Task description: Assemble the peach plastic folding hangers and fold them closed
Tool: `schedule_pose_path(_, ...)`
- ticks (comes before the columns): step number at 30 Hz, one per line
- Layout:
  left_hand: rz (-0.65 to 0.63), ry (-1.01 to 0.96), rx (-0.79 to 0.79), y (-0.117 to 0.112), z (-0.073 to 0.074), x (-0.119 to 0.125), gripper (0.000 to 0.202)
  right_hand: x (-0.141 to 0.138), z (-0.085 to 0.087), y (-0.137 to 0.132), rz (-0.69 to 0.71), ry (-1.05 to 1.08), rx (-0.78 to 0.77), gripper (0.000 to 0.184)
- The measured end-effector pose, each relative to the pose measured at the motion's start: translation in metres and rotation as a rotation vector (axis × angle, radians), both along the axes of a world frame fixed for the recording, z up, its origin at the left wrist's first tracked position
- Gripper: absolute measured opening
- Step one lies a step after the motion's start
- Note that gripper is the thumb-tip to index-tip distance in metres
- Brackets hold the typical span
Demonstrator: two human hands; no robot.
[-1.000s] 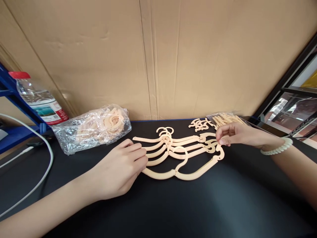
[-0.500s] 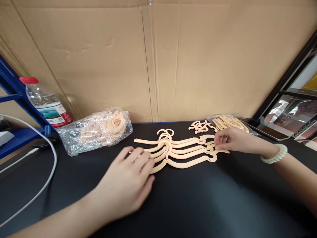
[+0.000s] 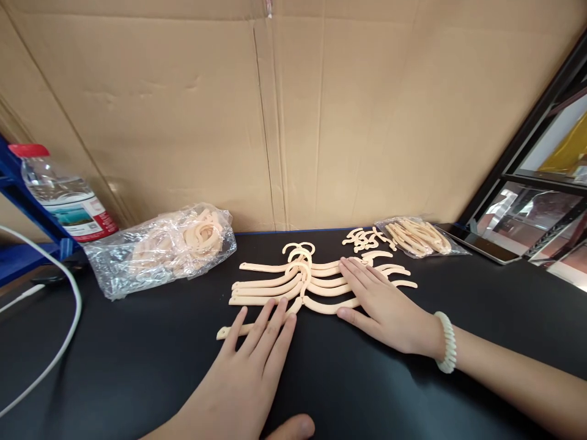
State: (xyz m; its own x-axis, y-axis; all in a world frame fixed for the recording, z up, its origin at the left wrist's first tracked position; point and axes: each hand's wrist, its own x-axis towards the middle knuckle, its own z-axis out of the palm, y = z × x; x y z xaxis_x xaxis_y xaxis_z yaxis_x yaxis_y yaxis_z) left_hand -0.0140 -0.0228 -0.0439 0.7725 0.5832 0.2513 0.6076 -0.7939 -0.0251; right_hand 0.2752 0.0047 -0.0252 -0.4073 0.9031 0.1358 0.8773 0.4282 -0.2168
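Note:
Several cream-coloured plastic hangers (image 3: 270, 282) lie on the black table in an overlapping row, their hooks (image 3: 300, 252) bunched at the middle. My left hand (image 3: 257, 354) is spread, its fingertips resting on the left arm of the nearest hanger (image 3: 224, 333). Flat across the hangers' right arms lies my right hand (image 3: 385, 302), fingers stretched out and thumb by the nearest arm. It hides part of those arms. Curved end pieces (image 3: 406, 284) stick out beyond it on the right.
A clear bag of curved pieces (image 3: 183, 241) lies back left beside a red-capped water bottle (image 3: 68, 195). Small loose pieces (image 3: 367, 238), a bag of long pieces (image 3: 419, 235) and a phone-like slab (image 3: 481, 244) sit back right. A white cable (image 3: 73, 318) crosses the left; cardboard (image 3: 367, 110) stands behind.
My right hand has moved left from the hangers' right ends and opened flat over their arms. My left hand has come nearer and spread, uncovering the left arms.

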Motion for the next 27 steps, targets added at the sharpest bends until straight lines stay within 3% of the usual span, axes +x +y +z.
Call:
schedule_pose_path(3,0.121,-0.010,0.014,-0.001,0.014,0.010,0.079,0.004,-0.002,0.006,-0.043,-0.014,0.003,0.082)
schedule_pose_path(6,0.123,0.001,-0.019,0.005,0.021,0.016,0.071,0.008,0.000,0.012,-0.057,-0.033,-0.005,0.084)
schedule_pose_path(20,0.080,-0.039,-0.116,0.038,0.023,0.014,0.064,0.016,-0.005,0.037,-0.014,-0.011,0.085,0.077)
schedule_pose_path(23,0.094,-0.040,-0.121,0.040,0.025,0.014,0.063,0.036,0.007,0.050,0.069,0.003,0.157,0.058)
schedule_pose_path(25,0.100,-0.036,-0.122,0.039,0.026,0.014,0.062,0.062,0.021,0.060,-0.010,-0.002,0.228,0.042)
schedule_pose_path(27,0.097,-0.033,-0.121,0.038,0.027,0.014,0.061,0.090,0.033,0.070,-0.137,-0.011,0.258,0.039)
